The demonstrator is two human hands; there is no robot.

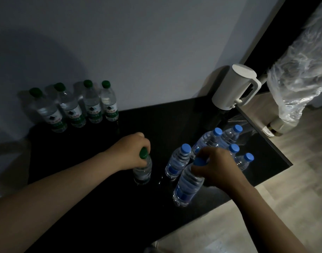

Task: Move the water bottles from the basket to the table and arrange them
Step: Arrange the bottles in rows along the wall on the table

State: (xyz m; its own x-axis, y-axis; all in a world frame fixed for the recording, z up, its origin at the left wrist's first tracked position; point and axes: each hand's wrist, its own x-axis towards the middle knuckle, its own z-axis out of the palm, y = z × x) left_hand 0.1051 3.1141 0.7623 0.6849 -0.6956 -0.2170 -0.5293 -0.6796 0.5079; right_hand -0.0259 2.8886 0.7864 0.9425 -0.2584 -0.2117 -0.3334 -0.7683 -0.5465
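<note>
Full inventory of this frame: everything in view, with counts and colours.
green-cap bottles: five, clear; four in a row by the wall at back left, one mid-table in hand.
blue-cap bottles: six, clear; five clustered at the table's right, one in hand in front of them.
table: one, glossy black, against the wall.
jug: one, white, table's back right corner.
plastic wrap: one, clear and crumpled, far right beyond the table.
wall: one, grey-white, behind.
floor: light wood, right.
left hand: grip on green-cap bottle at its cap.
right hand: grip on blue-cap bottle at its neck.
</note>
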